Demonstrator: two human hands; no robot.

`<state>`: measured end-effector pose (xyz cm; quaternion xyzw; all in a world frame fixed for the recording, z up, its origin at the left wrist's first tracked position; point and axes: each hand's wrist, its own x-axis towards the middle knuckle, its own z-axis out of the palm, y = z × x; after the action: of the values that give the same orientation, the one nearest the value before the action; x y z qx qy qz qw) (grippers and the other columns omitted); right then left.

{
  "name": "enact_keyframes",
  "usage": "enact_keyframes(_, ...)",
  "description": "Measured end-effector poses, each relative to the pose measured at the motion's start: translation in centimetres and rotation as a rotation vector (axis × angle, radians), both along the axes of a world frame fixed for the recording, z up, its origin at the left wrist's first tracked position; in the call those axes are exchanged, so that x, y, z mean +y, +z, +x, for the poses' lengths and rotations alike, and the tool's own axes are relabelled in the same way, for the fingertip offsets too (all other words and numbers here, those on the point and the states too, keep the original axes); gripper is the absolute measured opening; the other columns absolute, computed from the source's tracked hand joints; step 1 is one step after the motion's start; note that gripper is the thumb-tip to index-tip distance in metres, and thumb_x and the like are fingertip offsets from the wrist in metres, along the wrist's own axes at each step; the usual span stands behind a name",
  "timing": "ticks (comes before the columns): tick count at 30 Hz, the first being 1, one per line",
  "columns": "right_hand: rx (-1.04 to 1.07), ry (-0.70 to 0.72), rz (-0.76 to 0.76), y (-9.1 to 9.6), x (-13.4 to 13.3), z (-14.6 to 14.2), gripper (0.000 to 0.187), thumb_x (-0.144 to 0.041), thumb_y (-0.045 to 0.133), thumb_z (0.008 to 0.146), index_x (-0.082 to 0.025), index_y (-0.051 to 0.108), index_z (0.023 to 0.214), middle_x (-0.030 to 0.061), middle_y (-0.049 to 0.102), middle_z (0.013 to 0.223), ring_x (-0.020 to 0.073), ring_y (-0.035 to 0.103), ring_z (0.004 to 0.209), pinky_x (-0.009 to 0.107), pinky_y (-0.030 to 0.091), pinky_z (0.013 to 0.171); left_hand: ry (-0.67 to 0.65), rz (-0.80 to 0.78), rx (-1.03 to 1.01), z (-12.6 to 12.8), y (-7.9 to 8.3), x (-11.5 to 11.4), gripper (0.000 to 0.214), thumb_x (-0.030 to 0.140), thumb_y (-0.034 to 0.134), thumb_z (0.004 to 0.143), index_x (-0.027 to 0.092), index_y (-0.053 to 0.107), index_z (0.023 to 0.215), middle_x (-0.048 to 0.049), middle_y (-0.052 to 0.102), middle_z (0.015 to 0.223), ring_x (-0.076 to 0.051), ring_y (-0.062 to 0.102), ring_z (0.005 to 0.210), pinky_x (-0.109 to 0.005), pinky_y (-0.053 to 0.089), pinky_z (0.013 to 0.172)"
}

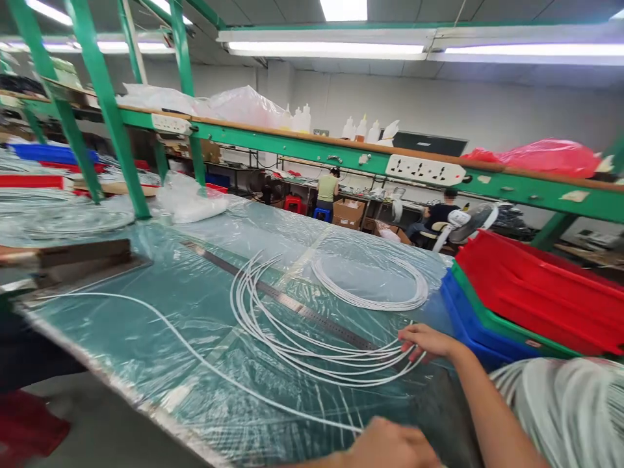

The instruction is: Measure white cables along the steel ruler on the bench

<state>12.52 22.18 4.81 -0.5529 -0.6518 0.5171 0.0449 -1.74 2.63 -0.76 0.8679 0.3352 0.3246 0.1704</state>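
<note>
Several white tubes [273,325] lie in long curved loops on the plastic-covered green table [195,305], across a long metal ruler [292,305]. My right hand [424,341] rests on the gathered ends of these loops at the ruler's near end, fingers curled over them. My left hand [390,445] is at the bottom edge, closed where one long single white tube [160,322] ends; that tube runs off to the far left. A separate coil of white tube [375,286] lies further back, untouched.
Stacked red, green and blue bins [531,305] stand at the right edge of the table. A green shelf frame [312,146] with a power strip [425,170], bottles and bags runs above. A dark block [82,253] sits at the left. Two people work at benches in the background.
</note>
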Motion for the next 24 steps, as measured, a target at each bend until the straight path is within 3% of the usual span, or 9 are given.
enact_keyframes(4,0.245,0.138,-0.060,2.1,-1.4,-1.0,0.048,-0.062,0.073,0.071,-0.016,0.057,0.072,0.0003,0.060,0.065,0.0162,0.058,0.057,0.025,0.046,0.055,0.310,-0.061,-0.443,-2.2,5.2,4.0,0.023,0.025,0.034,0.097,0.021,0.055,0.106,-0.0001,0.060,0.076,-0.013,0.055,0.067,-0.025,0.040,0.065)
enact_keyframes(6,0.414,0.201,-0.070,3.4,-2.1,-1.7,0.049,-0.059,0.080,0.066,-0.016,0.060,0.079,0.0003,0.062,0.070,0.0174,0.060,0.063,0.029,0.050,0.066,0.411,-0.094,-0.499,-3.2,7.0,6.7,0.028,0.021,0.033,0.095,0.020,0.047,0.119,0.0033,0.054,0.069,-0.013,0.050,0.061,-0.025,0.037,0.062)
enact_keyframes(8,0.543,0.250,-0.087,4.3,-2.6,-2.3,0.050,-0.053,0.084,0.066,-0.016,0.063,0.091,0.0023,0.064,0.080,0.0201,0.063,0.074,0.033,0.051,0.076,0.461,-0.106,-0.459,-3.9,7.7,9.2,0.034,0.016,0.035,0.090,0.018,0.042,0.124,0.0050,0.048,0.064,-0.014,0.048,0.059,-0.025,0.034,0.061)
enact_keyframes(11,0.629,0.241,-0.074,4.7,-2.5,-2.7,0.051,-0.052,0.083,0.070,-0.017,0.063,0.100,0.0049,0.065,0.091,0.0211,0.064,0.081,0.034,0.050,0.080,0.477,-0.106,-0.398,-4.5,7.5,11.6,0.039,0.012,0.037,0.086,0.015,0.040,0.124,0.0037,0.049,0.066,-0.016,0.050,0.063,-0.027,0.033,0.062)
enact_keyframes(14,0.605,0.153,0.009,4.0,-1.9,-2.6,0.050,-0.058,0.080,0.071,-0.016,0.065,0.093,0.0055,0.065,0.095,0.0194,0.063,0.077,0.031,0.050,0.074,0.477,-0.115,-0.338,-4.6,6.8,12.2,0.038,0.013,0.037,0.087,0.015,0.041,0.125,0.0004,0.056,0.072,-0.018,0.054,0.069,-0.028,0.035,0.065)
enact_keyframes(19,0.482,0.106,0.095,3.2,-1.3,-2.5,0.055,-0.063,0.083,0.059,-0.015,0.062,0.077,0.0025,0.063,0.077,0.0164,0.058,0.065,0.027,0.047,0.064,0.404,-0.157,-0.219,-4.7,6.1,11.9,0.035,0.014,0.039,0.089,0.017,0.047,0.123,-0.0020,0.066,0.081,-0.018,0.060,0.076,-0.027,0.039,0.071)
enact_keyframes(24,0.513,0.029,0.138,3.3,-1.4,-2.1,0.050,-0.058,0.082,0.059,-0.016,0.060,0.076,0.0008,0.061,0.070,0.0164,0.058,0.062,0.025,0.046,0.061,0.388,-0.177,-0.079,-6.4,5.4,10.0,0.024,0.026,0.040,0.093,0.018,0.057,0.107,-0.0011,0.065,0.075,-0.016,0.059,0.067,-0.024,0.037,0.060)
